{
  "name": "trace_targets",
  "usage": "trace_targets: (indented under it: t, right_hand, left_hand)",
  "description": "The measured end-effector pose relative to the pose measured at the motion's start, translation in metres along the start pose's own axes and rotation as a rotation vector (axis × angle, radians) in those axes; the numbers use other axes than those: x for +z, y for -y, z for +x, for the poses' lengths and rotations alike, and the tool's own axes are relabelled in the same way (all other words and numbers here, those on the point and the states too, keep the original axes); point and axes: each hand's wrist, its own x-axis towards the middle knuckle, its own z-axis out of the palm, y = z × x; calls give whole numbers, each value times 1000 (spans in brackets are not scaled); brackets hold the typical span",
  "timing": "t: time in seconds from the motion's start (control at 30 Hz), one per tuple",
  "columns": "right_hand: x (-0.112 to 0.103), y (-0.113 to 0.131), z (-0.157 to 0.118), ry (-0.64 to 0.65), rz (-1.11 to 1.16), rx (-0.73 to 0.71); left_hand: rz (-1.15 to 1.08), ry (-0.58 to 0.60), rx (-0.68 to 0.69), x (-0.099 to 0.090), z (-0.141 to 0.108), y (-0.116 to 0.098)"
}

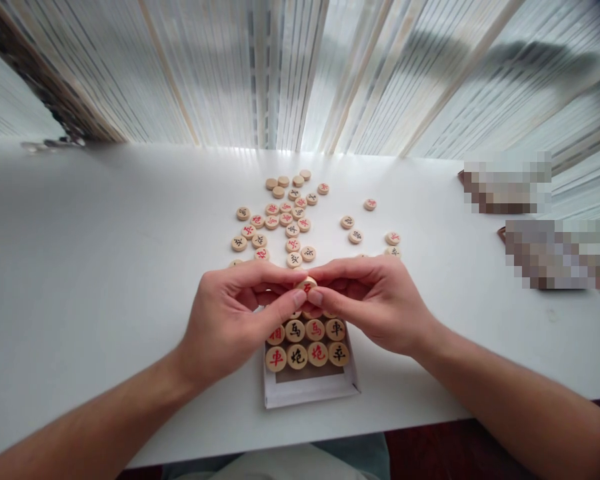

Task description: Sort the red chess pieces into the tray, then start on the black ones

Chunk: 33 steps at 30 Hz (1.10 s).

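Between the fingertips of my left hand [245, 303] and my right hand [373, 297] is a round wooden piece [307, 286] with a red character. Both hands pinch it, thumbs on the near side. Just below them lies a shallow white box [310, 395] with rows of wooden pieces inside. Its front row shows a red piece [276, 359], a black one [297, 356], another red one [318, 353] and a black one [339, 353]. My hands hide the far part of the box.
Several loose pieces [285, 219] are scattered on the white table [130, 280] beyond my hands, some blank side up [279, 192]. A few sit farther right [355, 237]. Two blurred-out objects [503, 190] [555, 257] rest at the right. Striped curtains [280, 73] hang behind the table.
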Motion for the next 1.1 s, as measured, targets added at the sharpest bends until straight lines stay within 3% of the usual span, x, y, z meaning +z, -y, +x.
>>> trace_targets:
  t: [0.5,0.9,1.1]
  right_hand:
    - [0,-1,1,-74,49,-38]
    - [-4,-9,1,-61,-13,-104]
    - [-6,-4,3,-21,63,22]
  left_hand:
    - [-62,36,-3,-2,5,-4]
    - [-74,-57,-66,-6,5,3]
    - [-83,-65,-95,-6,4,2]
